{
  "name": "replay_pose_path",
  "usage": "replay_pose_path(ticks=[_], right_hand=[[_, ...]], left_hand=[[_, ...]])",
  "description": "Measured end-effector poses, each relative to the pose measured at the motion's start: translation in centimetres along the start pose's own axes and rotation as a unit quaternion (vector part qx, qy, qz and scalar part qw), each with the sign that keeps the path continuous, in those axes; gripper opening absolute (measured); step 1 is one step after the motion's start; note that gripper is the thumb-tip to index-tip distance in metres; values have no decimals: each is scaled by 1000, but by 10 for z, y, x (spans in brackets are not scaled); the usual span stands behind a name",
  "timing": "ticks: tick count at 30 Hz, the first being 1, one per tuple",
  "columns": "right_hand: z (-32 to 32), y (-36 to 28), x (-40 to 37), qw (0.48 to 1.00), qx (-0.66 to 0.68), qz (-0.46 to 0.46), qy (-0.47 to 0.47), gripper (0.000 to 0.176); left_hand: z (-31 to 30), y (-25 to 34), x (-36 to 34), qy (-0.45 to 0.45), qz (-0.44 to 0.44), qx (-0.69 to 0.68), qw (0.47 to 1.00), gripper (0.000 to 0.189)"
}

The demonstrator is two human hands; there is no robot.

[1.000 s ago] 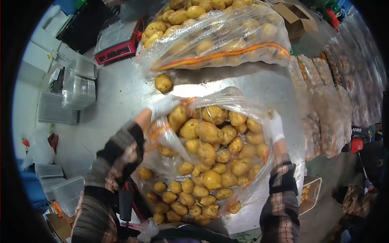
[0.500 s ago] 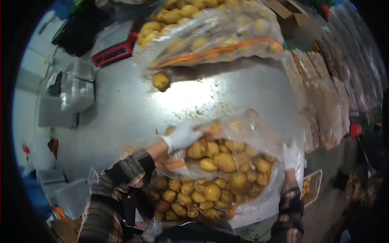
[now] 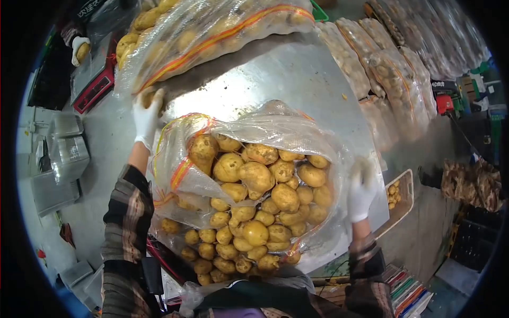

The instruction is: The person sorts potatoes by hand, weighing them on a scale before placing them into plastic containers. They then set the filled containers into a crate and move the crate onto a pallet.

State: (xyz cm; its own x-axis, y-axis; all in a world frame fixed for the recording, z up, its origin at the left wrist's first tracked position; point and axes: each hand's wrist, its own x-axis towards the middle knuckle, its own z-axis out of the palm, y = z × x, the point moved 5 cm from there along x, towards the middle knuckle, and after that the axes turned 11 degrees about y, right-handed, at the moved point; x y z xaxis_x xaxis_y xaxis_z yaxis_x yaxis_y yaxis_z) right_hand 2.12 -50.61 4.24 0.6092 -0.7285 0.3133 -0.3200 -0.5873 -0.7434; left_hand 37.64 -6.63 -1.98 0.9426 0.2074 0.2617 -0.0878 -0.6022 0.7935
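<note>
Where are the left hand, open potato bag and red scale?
Left hand (image 3: 146, 118): head view, its gloved middle.
Open potato bag (image 3: 270, 129): head view, upper plastic wall.
Red scale (image 3: 95, 94): head view, front panel.

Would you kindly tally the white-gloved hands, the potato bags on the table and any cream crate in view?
White-gloved hands: 3 (left hand, right hand, co-worker's hand)
Potato bags: 2 (near bag, far bag)
Cream crate: 1
Total: 6

No word can be read with certainty. White characters, which look Chinese, stand on a dark material at upper left; white marks on a black object at right are too small.
</note>
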Motion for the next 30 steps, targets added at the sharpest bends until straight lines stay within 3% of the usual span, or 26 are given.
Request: replay_pose_path(ticks=[1, 3, 5, 8, 9, 12, 14, 16, 18, 19, 20, 22, 23, 26, 28, 30], right_hand=[[-3, -14, -19, 999, -31, -23, -5, 20], [-4, -58, -51, 980, -63, -188, -2, 32], [3, -64, -83, 982, -41, -179, -55, 46], [32, -70, -106, 976, 10, -168, -140, 53], [42, -72, -108, 973, -14, -161, -164, 54], [64, -74, -117, 969, -46, -125, -208, 55], [77, -68, -116, 975, -15, -98, -199, 55], [83, -68, -114, 975, 8, -94, -201, 55], [82, -68, -110, 971, 12, -112, -209, 56], [75, -74, -108, 973, 19, -122, -197, 49], [73, -67, -110, 969, 102, -32, -222, 46], [71, -41, -121, 916, 259, 152, -265, 41], [67, -29, -131, 852, 329, 271, -305, 37], [27, -49, -154, 800, 412, 299, -317, 40], [13, -46, -175, 744, 490, 333, -310, 41], [10, -40, -189, 495, 585, 553, -328, 47]], left_hand=[[-3, -16, 9, 68, -6, 58, 996, 53], [9, -41, 20, 42, 83, 140, 986, 55], [12, -28, 17, -8, 156, 197, 968, 53], [11, -45, 23, -31, 87, 110, 990, 47], [5, -30, 16, -71, -93, -41, 992, 36], [-36, 47, -20, -86, -153, -254, 951, 28], [-58, 111, -71, -168, -106, -309, 930, 21], [-66, 147, -130, -270, -5, -115, 956, 21], [-65, 155, -188, -318, 211, -82, 921, 29], [-70, 148, -208, -326, 238, 11, 915, 34], [-75, 139, -226, -333, 261, 104, 900, 40], [-87, 101, -252, -343, 217, 204, 891, 42], [-93, 84, -260, -349, 196, 253, 881, 43], [-100, 66, -261, -258, 149, 188, 936, 40], [-114, 91, -260, -169, 141, 109, 969, 29], [-133, 128, -268, -92, 149, 68, 982, 23]])
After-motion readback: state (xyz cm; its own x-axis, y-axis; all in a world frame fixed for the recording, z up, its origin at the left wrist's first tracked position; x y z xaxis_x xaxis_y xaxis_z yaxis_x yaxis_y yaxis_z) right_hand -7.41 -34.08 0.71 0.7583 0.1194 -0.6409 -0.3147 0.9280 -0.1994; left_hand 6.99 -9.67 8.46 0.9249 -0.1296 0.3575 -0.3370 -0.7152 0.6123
